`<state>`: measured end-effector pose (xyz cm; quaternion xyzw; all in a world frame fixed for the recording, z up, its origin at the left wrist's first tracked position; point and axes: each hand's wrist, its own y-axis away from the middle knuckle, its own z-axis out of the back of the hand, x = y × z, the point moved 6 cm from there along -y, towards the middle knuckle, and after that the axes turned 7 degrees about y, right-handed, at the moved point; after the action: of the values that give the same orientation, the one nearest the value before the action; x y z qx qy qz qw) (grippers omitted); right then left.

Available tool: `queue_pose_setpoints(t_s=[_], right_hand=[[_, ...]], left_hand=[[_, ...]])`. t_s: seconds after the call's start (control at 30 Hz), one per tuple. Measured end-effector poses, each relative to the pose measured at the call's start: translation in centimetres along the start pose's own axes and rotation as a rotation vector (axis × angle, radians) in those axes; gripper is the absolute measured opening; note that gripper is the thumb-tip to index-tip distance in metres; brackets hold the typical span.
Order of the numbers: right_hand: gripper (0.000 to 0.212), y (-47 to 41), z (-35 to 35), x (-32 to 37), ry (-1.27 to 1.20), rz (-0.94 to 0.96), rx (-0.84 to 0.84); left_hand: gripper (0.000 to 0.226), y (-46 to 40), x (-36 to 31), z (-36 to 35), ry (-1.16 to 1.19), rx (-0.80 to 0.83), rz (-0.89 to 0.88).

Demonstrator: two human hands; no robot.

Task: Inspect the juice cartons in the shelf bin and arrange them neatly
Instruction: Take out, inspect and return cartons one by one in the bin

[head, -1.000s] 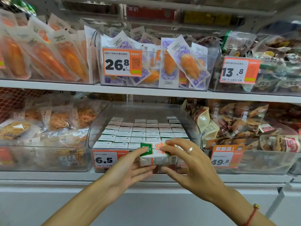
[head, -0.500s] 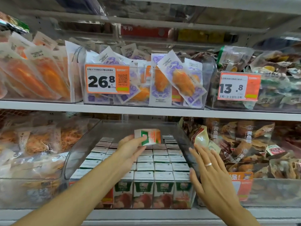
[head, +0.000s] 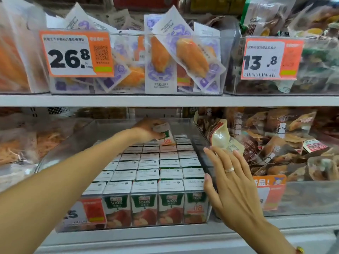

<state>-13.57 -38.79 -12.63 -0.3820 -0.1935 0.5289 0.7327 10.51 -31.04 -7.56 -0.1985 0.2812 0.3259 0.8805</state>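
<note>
A clear plastic shelf bin [head: 197, 132] on the lower shelf holds several rows of small juice cartons [head: 146, 175] with white tops and green-and-red fronts. My left hand [head: 146, 130] reaches to the back of the bin and grips one juice carton [head: 166, 138], tilted, just above the rear rows. My right hand [head: 233, 180] lies flat with straight fingers against the outside of the bin's right wall, a ring on one finger.
Neighbouring clear bins hold snack bags at the left [head: 27, 143] and right [head: 284, 142]. The upper shelf [head: 165, 100] hangs close over the bin, carrying packets and price tags 26.8 [head: 75, 55] and 13.8 [head: 269, 59].
My left hand carried the carton from above the middle rows to the bin's back. My right hand let go of the carton a second ago and now rests on the bin's right wall.
</note>
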Motion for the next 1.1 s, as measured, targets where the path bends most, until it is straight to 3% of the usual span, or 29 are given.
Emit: queue_pose_setpoints(t_s=[0.2,0.37,0.8,1.0,1.1], right_hand=[[0.052,0.0,-0.1,0.0,0.001,-0.011,0.017],[0.051,0.0,-0.2,0.0,-0.007,-0.014,0.013],[0.049,0.1,-0.1,0.1,-0.037,-0.012,0.009],[0.05,0.1,0.0,0.1,-0.015,-0.013,0.098],[0.051,0.0,0.7,0.2,0.003,0.009,0.148]], left_hand=[[0.047,-1.8,0.0,-2.3,-0.148,0.124,-0.024],[0.038,-2.1,1.4,-4.4,-0.111,0.187,-0.018],[0.042,-1.2,2.7,-5.2,-0.101,0.115,-0.012],[0.031,3.9,-2.8,-5.2,-0.14,0.025,-0.244],[0.02,8.4,-5.2,-6.1,-0.213,0.087,-0.41]])
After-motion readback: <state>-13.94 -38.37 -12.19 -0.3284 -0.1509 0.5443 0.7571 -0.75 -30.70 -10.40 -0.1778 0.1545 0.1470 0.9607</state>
